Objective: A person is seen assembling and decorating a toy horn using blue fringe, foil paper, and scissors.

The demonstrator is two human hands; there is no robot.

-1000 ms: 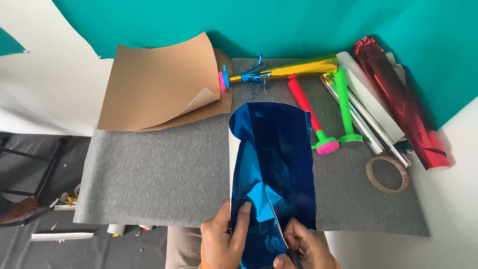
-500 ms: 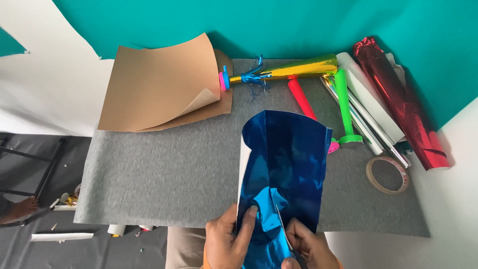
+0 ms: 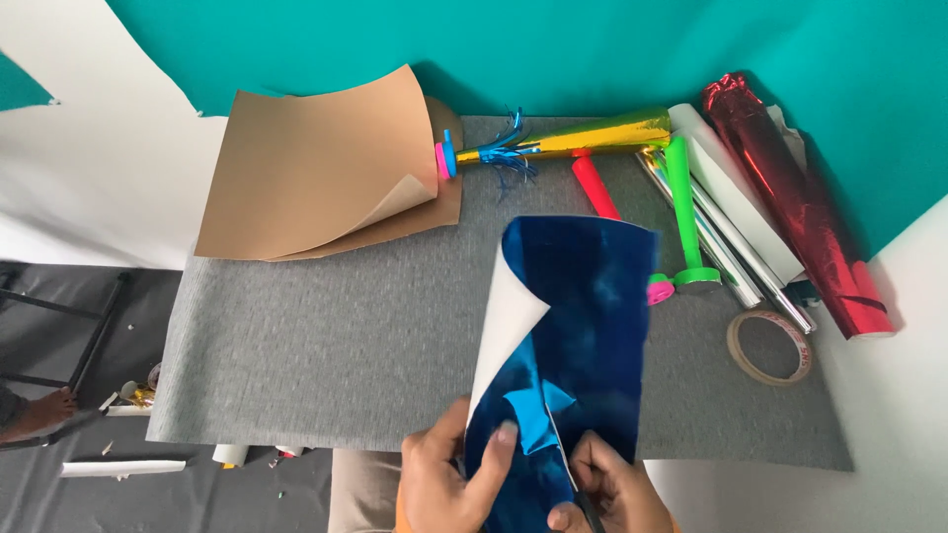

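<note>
Both hands at the near edge of the grey mat [image 3: 326,345], working one blue foil sheet [image 3: 583,326]. Left hand [image 3: 444,484]: fingers closed on the sheet's near left edge, thumb [image 3: 499,449] pressed flat on top of the foil, the rest underneath. Right hand [image 3: 607,489]: fingers curled shut around something thin and dark at the sheet's near right edge; cannot tell what it is. The foil lies between the two hands and runs away from them over the mat; its far left corner curls up and over, white backing showing. Risk, as a judgement: the foil looks thin and springy, so an uneven pull between the hands could crease or tear it near the thumb, and the curl could roll further and hide the working edge. Beyond the sheet: red [image 3: 597,188] and green [image 3: 686,217] horns, partly behind the foil, a gold horn [image 3: 583,133] with blue fringe, brown paper [image 3: 316,168] to the far left, silver and red foil rolls [image 3: 790,188] to the right, tape ring [image 3: 772,347] near them
</note>
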